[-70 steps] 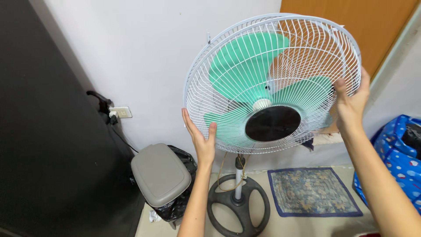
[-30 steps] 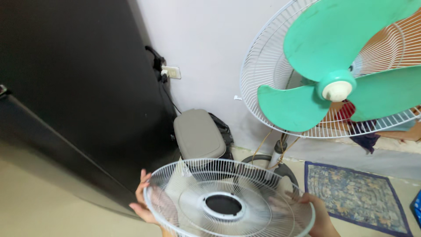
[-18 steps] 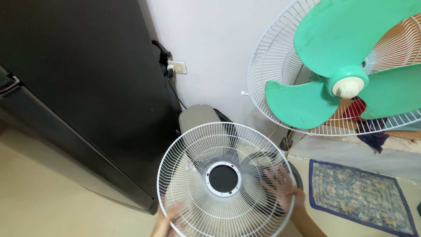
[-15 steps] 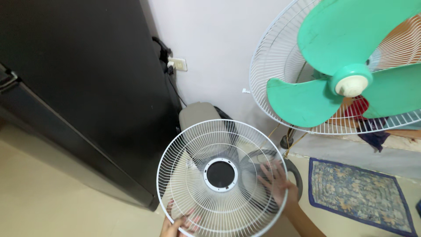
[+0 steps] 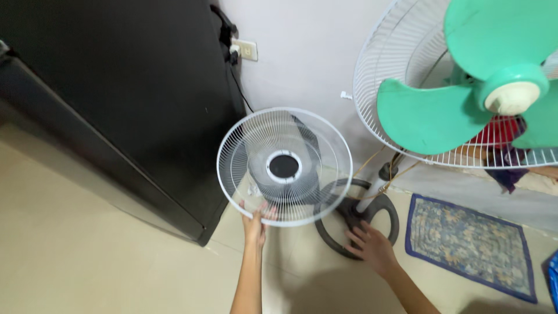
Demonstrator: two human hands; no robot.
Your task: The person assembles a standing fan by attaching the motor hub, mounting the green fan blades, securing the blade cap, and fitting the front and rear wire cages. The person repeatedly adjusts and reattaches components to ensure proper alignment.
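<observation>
- A home, a lived-in room corner; tiled floor [image 5: 87, 250]; patterned mat [image 5: 471, 244]
- Black fridge [image 5: 116, 87] by wall socket [image 5: 247, 49]; pedestal fan [image 5: 465, 87]; lidded bin [image 5: 285, 157]

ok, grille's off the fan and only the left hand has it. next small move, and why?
Probably ease the grille down to lean against the bin behind it. The left hand grips only its bottom rim, so it stands upright on one hold and could tip. The right hand is free, open by the fan base, and the blades are bare.
</observation>
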